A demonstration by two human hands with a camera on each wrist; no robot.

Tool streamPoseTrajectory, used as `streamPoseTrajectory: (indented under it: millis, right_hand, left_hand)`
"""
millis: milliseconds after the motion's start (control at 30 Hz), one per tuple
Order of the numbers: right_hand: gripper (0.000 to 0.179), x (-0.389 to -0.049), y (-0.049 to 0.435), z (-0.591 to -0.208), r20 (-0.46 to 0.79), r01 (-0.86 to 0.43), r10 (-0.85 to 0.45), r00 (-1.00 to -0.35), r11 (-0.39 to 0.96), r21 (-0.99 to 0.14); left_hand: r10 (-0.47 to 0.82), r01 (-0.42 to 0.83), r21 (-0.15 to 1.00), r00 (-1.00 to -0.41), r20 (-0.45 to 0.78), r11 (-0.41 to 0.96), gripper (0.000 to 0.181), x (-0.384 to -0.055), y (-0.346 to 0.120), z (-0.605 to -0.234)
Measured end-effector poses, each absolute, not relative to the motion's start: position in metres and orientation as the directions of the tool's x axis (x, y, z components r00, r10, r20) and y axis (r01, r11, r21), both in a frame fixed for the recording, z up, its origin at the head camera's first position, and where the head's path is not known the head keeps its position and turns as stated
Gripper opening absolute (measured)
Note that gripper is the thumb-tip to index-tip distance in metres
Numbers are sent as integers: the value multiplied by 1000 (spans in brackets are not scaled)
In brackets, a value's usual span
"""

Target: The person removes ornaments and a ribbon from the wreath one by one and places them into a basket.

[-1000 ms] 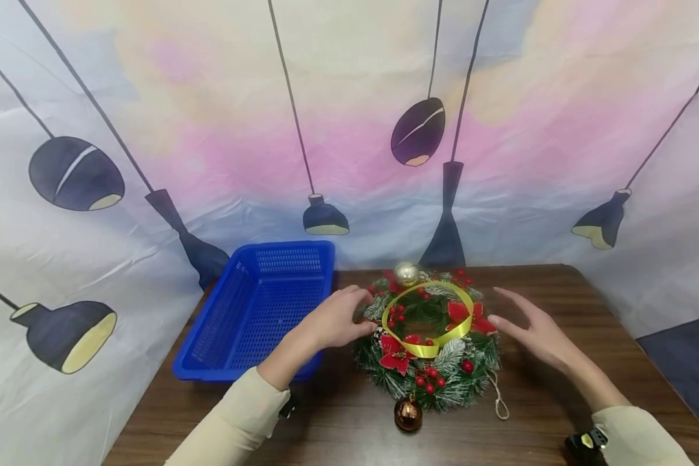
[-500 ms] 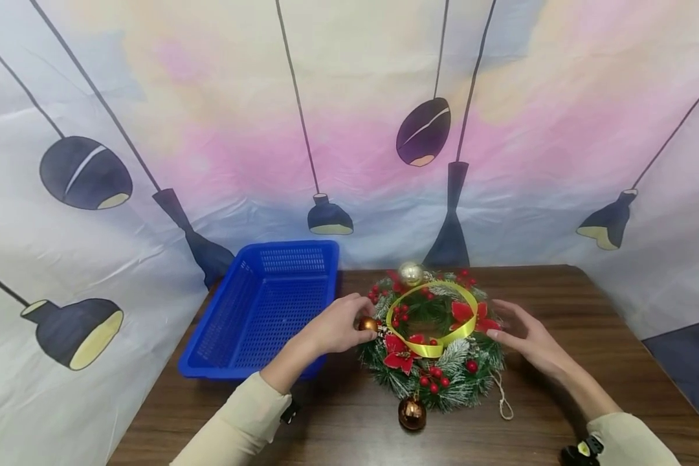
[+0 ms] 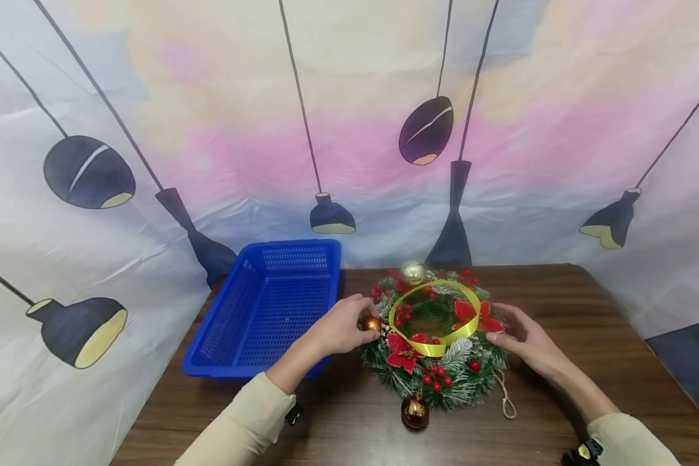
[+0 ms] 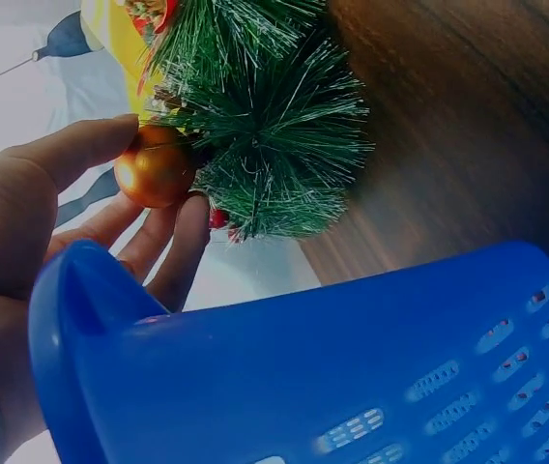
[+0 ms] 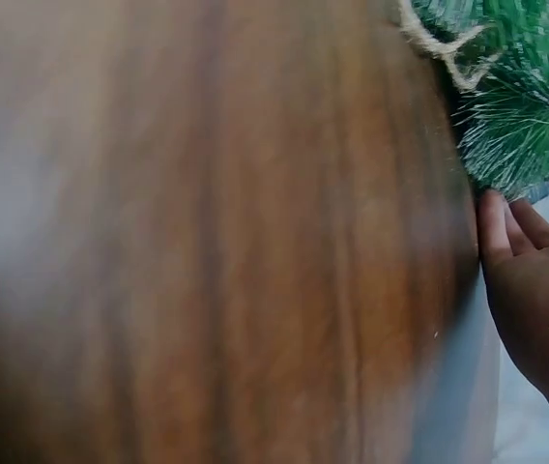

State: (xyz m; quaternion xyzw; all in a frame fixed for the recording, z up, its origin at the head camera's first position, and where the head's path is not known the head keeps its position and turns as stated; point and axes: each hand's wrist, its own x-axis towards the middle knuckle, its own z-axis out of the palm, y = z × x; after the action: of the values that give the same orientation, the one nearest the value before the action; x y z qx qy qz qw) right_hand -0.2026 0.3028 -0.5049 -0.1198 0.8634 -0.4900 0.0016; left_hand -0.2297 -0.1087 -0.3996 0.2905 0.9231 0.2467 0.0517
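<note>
A green Christmas wreath (image 3: pixel 454 375) lies on the wooden table, dressed with red flowers, berries and frosted sprigs. At its left edge my left hand (image 3: pixel 345 325) pinches a shiny orange bauble (image 3: pixel 371 323). In the left wrist view the thumb is on one side of this bauble (image 4: pixel 156 166) and the fingers are on the other. My right hand (image 3: pixel 530 340) touches the wreath's right edge near a red flower (image 3: pixel 482 317), its thumb and fingers spread apart. The right wrist view has its fingertips among the needles (image 5: pixel 521 130). A yellow ribbon ring (image 3: pixel 433 349) rests on top.
Left of the wreath stands a blue perforated basket (image 3: pixel 210 370), close under my left hand. A copper bauble (image 3: pixel 415 413) sits at the wreath's front and a silver one (image 3: pixel 413 272) at its back. A twine loop (image 3: pixel 508 404) trails off the right side.
My left fingers have come around the orange bauble, which shows more now. The right hand has moved in from beside the wreath to touch its edge. The view has shifted slightly.
</note>
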Motion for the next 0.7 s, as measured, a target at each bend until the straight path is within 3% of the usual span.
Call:
streamPoseTrajectory:
  millis: [433, 700]
  right_hand:
    - [69, -202, 301, -506, 115, -207, -214, -970, 483, -851]
    - [69, -202, 301, -505, 110, -199, -206, -972, 489, -849]
  left_hand:
    - [504, 467, 520, -860, 79, 715, 28, -231, -103, -395]
    - [527, 493, 532, -844, 101, 688, 32, -234, -94, -396]
